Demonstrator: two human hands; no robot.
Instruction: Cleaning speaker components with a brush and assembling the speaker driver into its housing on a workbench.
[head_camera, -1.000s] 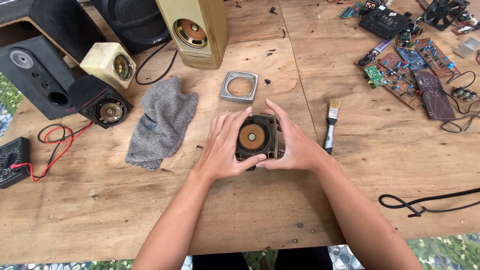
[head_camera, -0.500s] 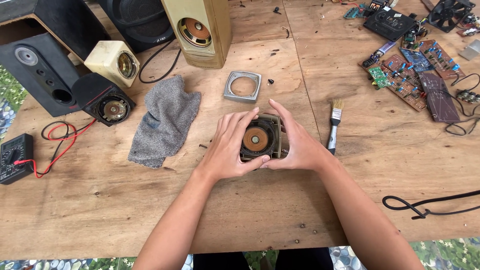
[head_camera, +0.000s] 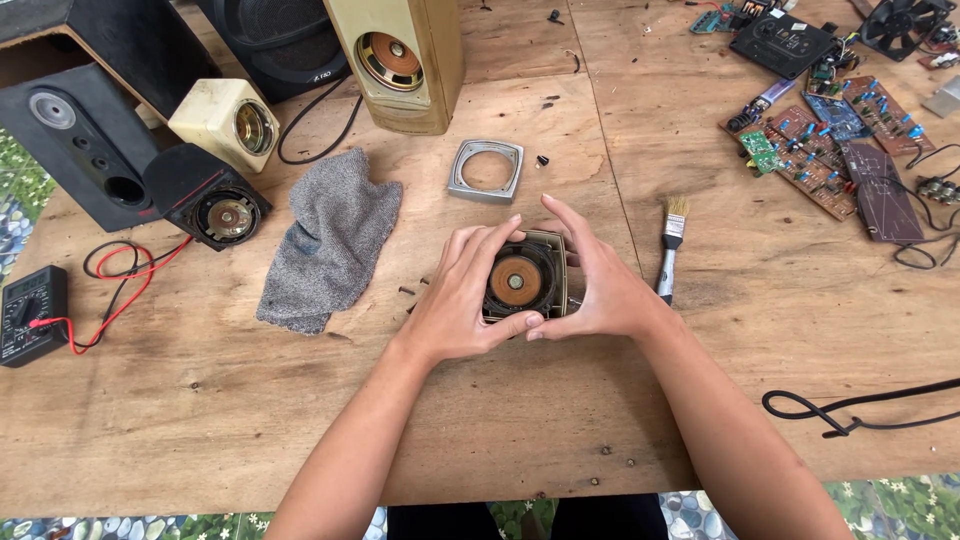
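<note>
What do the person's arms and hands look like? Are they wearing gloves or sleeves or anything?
No gloves and no sleeves show. Both forearms are bare all the way to the bottom edge of the picture. The left hand and the right hand are bare too, with no rings, watch or bracelets that I can see. The fingernails look short and plain. No marks or cables are on the arms.

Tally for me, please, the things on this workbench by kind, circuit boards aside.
Speakers: 6, counting the small speaker between the left hand and right hand
Grey cloth: 1
Square frame: 1
Paintbrush: 1
Multimeter: 1
Total: 10
</note>
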